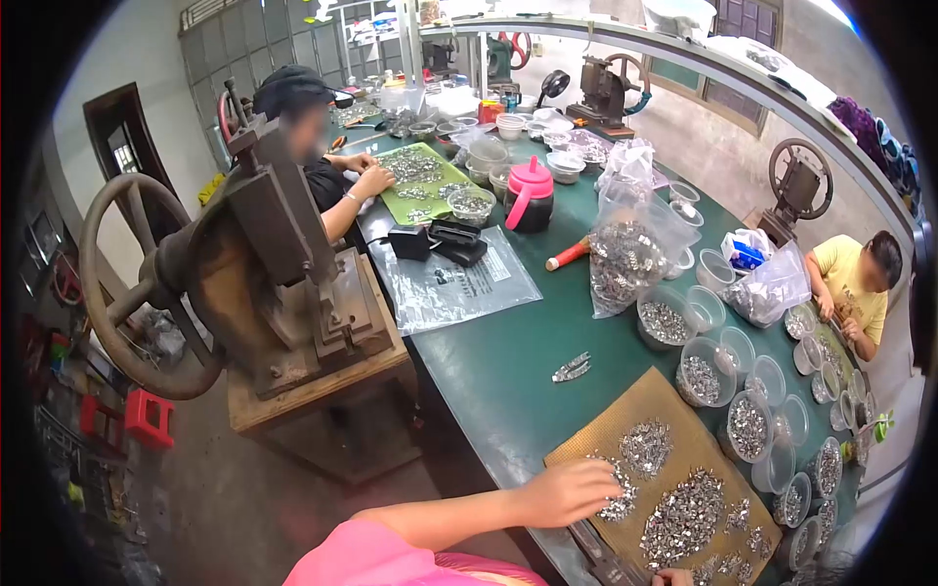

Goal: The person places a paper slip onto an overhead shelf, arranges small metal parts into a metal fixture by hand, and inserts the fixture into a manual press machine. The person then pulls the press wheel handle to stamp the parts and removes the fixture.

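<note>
My left hand [572, 493] reaches over the edge of a tan mat [588, 430], its fingers stretched out and touching a small pile of silvery metal pieces [619, 501]. What lies under its fingertips is hidden. Only a little of my right hand [672, 579] shows at the bottom edge, near the largest pile of metal pieces [684, 518]; its fingers are mostly cut off. Another round pile of pieces [646, 448] lies farther up the mat, with smaller heaps [738, 516] on its right side. A silvery pair of pliers or clippers [573, 367] rests on the green table beyond.
Plastic tubs of metal pieces [747, 426] line the mat's right side. Beyond stand a filled plastic bag [625, 256], a red-handled tool [567, 256] and a pink-lidded jug [529, 195]. A hand press [264, 244] stands left. Two other people work at the table.
</note>
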The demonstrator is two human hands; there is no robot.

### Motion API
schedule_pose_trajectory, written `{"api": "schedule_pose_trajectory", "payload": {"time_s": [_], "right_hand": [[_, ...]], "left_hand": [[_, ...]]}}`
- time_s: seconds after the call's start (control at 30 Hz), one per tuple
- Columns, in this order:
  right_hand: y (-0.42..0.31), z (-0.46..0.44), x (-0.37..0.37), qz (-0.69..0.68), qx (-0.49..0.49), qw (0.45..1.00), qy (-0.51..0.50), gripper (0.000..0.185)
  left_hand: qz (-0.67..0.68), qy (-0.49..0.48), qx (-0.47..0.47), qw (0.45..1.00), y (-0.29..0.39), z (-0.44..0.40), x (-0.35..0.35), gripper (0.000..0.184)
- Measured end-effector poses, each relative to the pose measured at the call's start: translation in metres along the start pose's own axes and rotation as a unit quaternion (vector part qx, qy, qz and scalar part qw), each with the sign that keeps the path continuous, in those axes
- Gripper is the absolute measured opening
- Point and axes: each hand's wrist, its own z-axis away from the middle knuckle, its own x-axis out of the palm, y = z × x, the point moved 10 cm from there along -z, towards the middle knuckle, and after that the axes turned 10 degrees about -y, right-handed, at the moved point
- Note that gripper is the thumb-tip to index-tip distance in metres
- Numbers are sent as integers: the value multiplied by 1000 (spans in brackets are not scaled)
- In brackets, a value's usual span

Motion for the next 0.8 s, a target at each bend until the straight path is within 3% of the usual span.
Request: {"api": "schedule_pose_trajectory", "payload": {"time_s": [0.23, 0.33, 0.4, 0.5, 0.6, 0.8], "right_hand": [[-15, 7, -12, -10, -88, 995, 55, 15], [-28, -2, -17, -17, -85, 995, 46, 15], [-19, -1, -12, -46, -69, 995, 64, 13], [-14, 7, -15, -66, 7, 996, 64, 12], [-22, 6, -19, -24, -15, 996, 79, 11], [-32, 13, -17, 29, -88, 986, 135, 12]], "left_hand": [[-25, -76, 39, 996, 17, -10, 57, 39], [-12, -81, 53, 995, 19, -8, 56, 39], [-44, -35, 77, 995, 30, -13, 30, 35], [-14, -72, 39, 997, 26, -16, 22, 31], [1, -108, -13, 994, 18, -16, 20, 38], [17, -109, -18, 994, 25, -19, 23, 31]]}}
